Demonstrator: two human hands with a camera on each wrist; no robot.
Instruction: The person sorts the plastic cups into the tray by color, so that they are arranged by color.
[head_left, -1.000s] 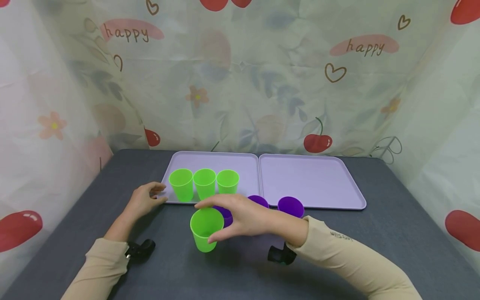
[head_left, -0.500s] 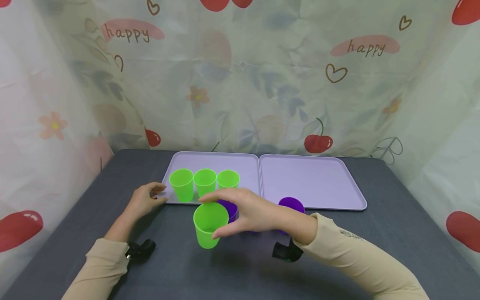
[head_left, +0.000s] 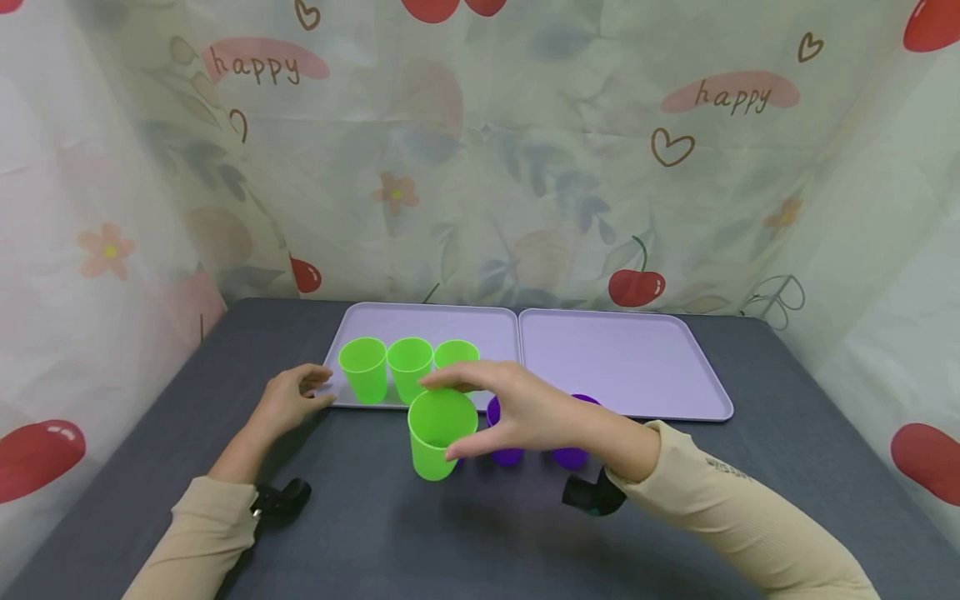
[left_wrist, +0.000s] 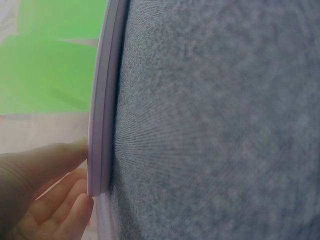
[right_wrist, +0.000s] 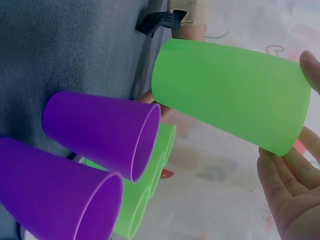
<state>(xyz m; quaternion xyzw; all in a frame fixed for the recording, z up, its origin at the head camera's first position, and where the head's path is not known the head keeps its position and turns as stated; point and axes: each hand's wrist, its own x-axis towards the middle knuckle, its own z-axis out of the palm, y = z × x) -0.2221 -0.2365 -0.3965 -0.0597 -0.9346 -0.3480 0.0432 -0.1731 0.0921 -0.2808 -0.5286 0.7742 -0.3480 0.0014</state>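
My right hand (head_left: 525, 408) pinches a green cup (head_left: 433, 454) at its rim, thumb on the near side and fingers at the far side. The cup hangs upright above the table, its shadow below; in the right wrist view its whole side (right_wrist: 225, 90) shows. Beyond it stand purple cups (head_left: 507, 457), partly hidden by my hand; two of them (right_wrist: 95, 132) show in the right wrist view. With thumb and fingers, my left hand (head_left: 288, 404) holds the near left corner of the left lilac tray (head_left: 450, 317). On that tray three green cups (head_left: 365, 375) stand in a row.
A second lilac tray (head_left: 615, 358) lies against the right side of the first. Both are at the back of the dark grey table (head_left: 337, 533). A patterned curtain (head_left: 487, 167) encloses the back and sides.
My right hand has moved right and away from me with the green cup, which is higher above the table. The left hand stays at the tray corner.
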